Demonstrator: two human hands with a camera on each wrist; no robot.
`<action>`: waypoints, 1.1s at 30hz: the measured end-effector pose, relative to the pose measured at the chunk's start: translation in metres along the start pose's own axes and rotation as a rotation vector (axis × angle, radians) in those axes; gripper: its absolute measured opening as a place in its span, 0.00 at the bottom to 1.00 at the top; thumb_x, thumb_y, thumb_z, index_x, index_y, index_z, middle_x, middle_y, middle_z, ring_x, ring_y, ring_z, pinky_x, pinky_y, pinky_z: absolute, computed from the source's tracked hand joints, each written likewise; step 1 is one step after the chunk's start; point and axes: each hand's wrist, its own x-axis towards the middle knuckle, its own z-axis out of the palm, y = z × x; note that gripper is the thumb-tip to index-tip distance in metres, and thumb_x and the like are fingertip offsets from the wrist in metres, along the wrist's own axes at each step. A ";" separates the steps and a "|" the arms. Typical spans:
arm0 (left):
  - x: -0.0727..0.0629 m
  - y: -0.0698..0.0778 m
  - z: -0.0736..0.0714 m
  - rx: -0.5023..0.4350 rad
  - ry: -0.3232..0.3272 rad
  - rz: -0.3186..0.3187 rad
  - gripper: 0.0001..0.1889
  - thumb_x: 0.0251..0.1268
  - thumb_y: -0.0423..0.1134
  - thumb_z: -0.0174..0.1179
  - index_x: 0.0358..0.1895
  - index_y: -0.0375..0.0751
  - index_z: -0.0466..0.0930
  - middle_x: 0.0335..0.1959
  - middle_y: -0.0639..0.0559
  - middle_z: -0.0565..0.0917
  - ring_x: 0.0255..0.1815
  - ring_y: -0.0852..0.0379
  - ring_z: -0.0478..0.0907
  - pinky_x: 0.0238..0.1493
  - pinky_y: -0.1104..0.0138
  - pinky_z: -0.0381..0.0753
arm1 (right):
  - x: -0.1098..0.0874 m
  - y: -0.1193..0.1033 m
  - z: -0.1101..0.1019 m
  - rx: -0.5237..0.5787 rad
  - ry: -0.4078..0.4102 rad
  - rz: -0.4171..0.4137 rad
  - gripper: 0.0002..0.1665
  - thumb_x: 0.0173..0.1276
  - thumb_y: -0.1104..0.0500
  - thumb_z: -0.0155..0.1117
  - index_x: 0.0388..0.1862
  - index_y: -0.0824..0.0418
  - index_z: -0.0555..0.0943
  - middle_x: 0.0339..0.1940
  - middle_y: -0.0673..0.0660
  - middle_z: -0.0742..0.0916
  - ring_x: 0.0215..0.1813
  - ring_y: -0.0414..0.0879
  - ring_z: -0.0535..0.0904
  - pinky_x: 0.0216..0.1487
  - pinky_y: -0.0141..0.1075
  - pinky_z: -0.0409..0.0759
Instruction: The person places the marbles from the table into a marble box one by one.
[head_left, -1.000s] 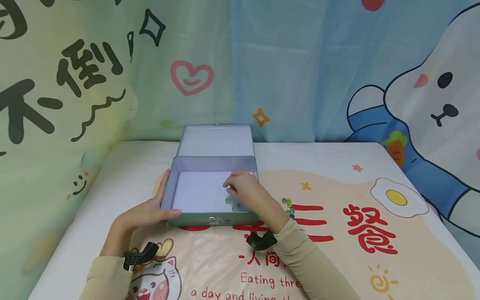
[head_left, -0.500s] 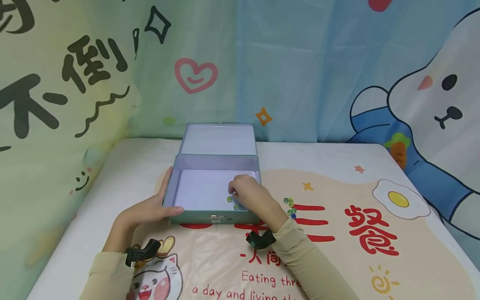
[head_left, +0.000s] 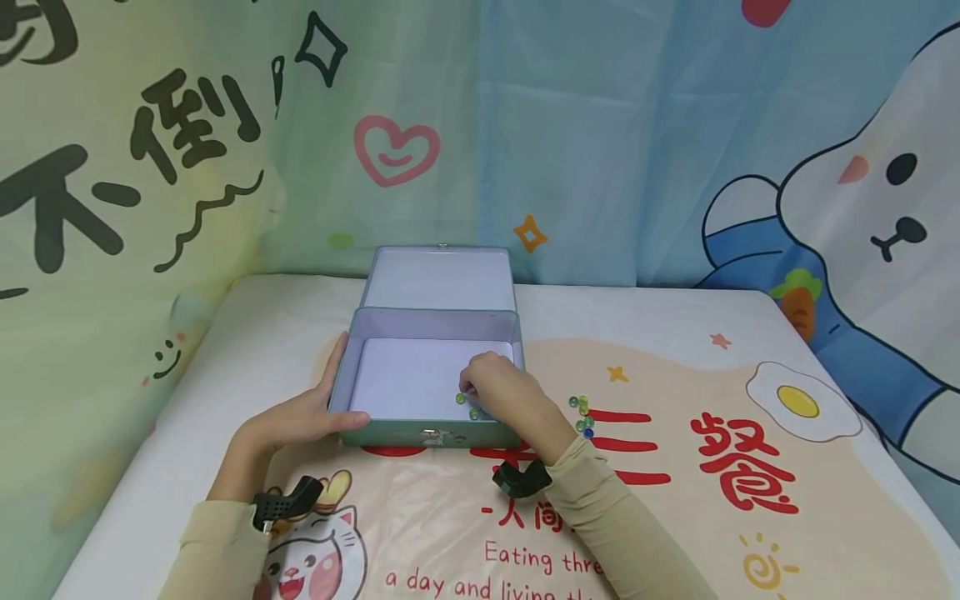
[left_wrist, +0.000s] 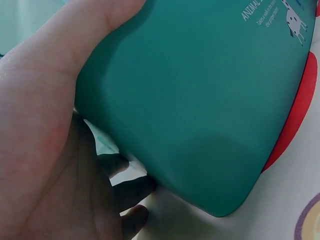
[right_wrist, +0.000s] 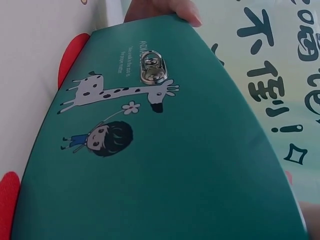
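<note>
A green metal tin box with a pale lavender inside stands on the table, its lid swung up at the back. My left hand grips its front left corner, thumb over the front rim and fingers along the left side. My right hand reaches over the front rim into the right part of the box, fingers bent down beside green glass marbles. Its fingertips are hidden, so I cannot tell what they hold. In the right wrist view, the front wall with its metal clasp hides that hand's fingers.
Right of the box, several green marbles and a blue marble lie on the printed tablecloth. A printed curtain hangs behind the table. Each wrist wears a black camera mount.
My right hand has lowered slightly toward the front of the box, its fingers coming down by the marbles. My left hand keeps its hold on the corner. The head view has shifted slightly.
</note>
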 end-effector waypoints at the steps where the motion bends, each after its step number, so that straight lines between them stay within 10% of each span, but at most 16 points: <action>1: 0.000 0.000 0.000 0.000 0.000 0.000 0.59 0.58 0.50 0.62 0.68 0.75 0.13 0.76 0.47 0.23 0.75 0.36 0.33 0.67 0.34 0.45 | 0.000 0.000 0.000 0.004 -0.001 -0.004 0.06 0.59 0.66 0.67 0.34 0.57 0.88 0.34 0.51 0.88 0.41 0.44 0.81 0.42 0.37 0.81; 33: 0.000 0.002 0.003 0.027 0.011 -0.017 0.60 0.58 0.50 0.62 0.70 0.69 0.13 0.76 0.47 0.22 0.75 0.35 0.30 0.65 0.32 0.44 | -0.001 -0.001 0.001 -0.018 -0.071 0.035 0.06 0.63 0.63 0.65 0.35 0.55 0.87 0.37 0.48 0.87 0.38 0.40 0.78 0.43 0.37 0.81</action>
